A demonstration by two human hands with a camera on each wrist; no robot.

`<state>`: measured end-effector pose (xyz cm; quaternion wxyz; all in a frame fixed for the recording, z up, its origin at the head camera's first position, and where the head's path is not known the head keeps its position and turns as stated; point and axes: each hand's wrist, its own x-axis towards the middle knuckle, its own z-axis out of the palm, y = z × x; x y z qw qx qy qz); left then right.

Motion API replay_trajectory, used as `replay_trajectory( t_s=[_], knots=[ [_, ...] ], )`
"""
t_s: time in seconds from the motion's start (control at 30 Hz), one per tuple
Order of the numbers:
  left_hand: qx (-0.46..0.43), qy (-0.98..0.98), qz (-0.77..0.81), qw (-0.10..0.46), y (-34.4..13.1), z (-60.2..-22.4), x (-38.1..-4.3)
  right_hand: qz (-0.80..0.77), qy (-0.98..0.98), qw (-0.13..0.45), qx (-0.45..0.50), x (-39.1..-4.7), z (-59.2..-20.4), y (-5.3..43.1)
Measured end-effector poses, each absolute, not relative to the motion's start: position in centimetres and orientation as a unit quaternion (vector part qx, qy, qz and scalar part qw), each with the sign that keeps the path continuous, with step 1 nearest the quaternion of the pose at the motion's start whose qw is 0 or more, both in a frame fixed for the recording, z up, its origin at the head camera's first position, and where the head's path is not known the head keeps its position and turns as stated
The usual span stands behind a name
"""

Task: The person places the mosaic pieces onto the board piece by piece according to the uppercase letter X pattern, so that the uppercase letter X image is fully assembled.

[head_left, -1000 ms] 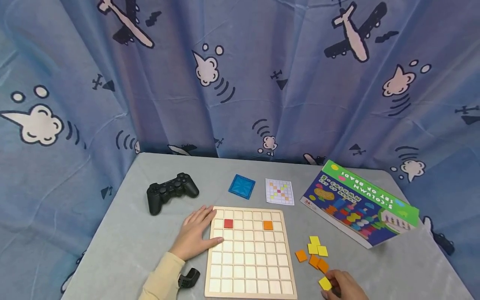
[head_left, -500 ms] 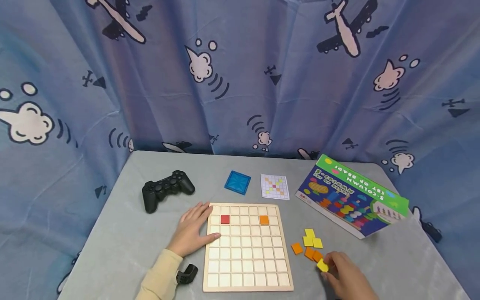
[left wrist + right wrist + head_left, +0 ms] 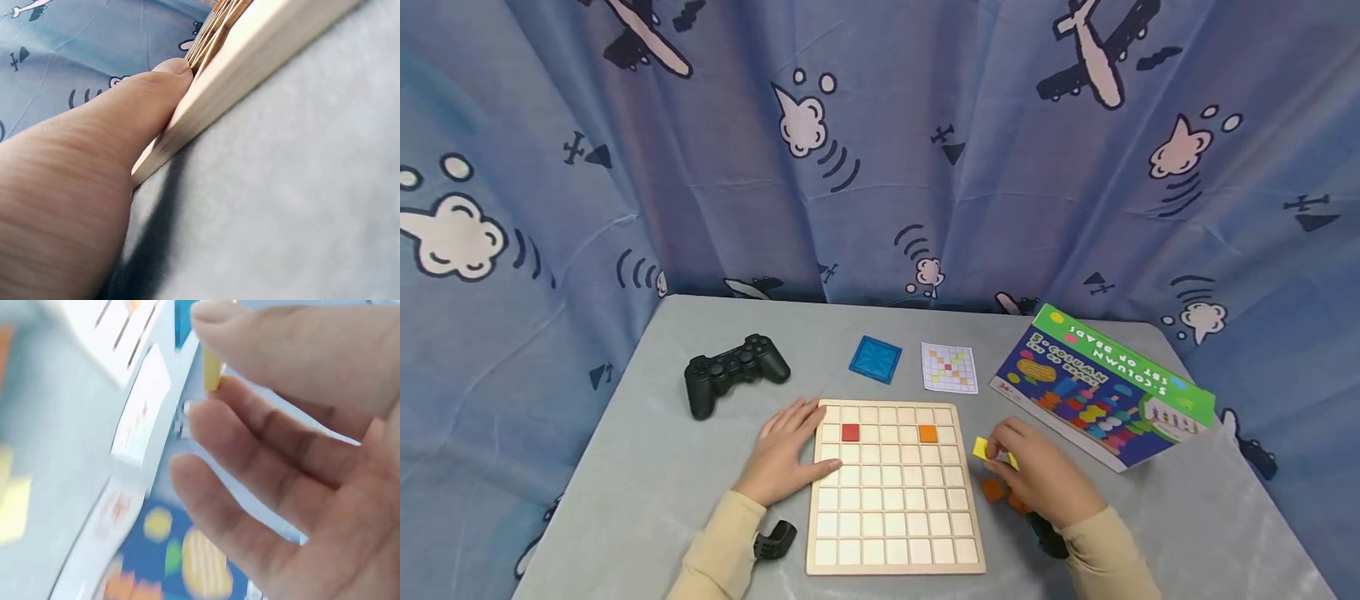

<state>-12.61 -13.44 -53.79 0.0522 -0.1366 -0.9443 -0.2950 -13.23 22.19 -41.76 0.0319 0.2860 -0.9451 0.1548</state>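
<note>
A wooden grid board (image 3: 891, 550) lies on the grey table, with a red tile (image 3: 850, 432) and an orange tile (image 3: 928, 433) in its second row. My left hand (image 3: 784, 451) rests flat against the board's left edge, thumb on the rim (image 3: 206, 94). My right hand (image 3: 1037, 479) pinches a yellow tile (image 3: 984, 449) just right of the board; the same yellow tile (image 3: 211, 370) shows between thumb and fingers in the right wrist view. Orange tiles (image 3: 992, 490) lie partly hidden under that hand.
A black game controller (image 3: 733, 372), a blue square lid (image 3: 876, 359) and a pattern card (image 3: 950, 367) lie behind the board. A colourful toy box (image 3: 1101, 387) sits at the right. A blue printed curtain (image 3: 880, 150) surrounds the table.
My right hand lifted the yellow tile from the table's near right and carried it up and left to the board's right edge. The left hand stayed in place.
</note>
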Motion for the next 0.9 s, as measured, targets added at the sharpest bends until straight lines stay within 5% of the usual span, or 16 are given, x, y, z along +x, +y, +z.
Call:
replay_trajectory(
  t_s=[0.47, 0.9],
  knots=[
    [-0.132, -0.945, -0.297, 0.035, -13.3, -53.5, -12.7, 0.173, -0.893, -0.020, 0.415, -16.5, -43.8, 14.6],
    [-0.127, -0.946, -0.298, 0.032, -13.2, -53.3, -12.6, 0.188, -0.887, -0.052, 0.419, -16.6, -45.8, 11.1]
  ],
)
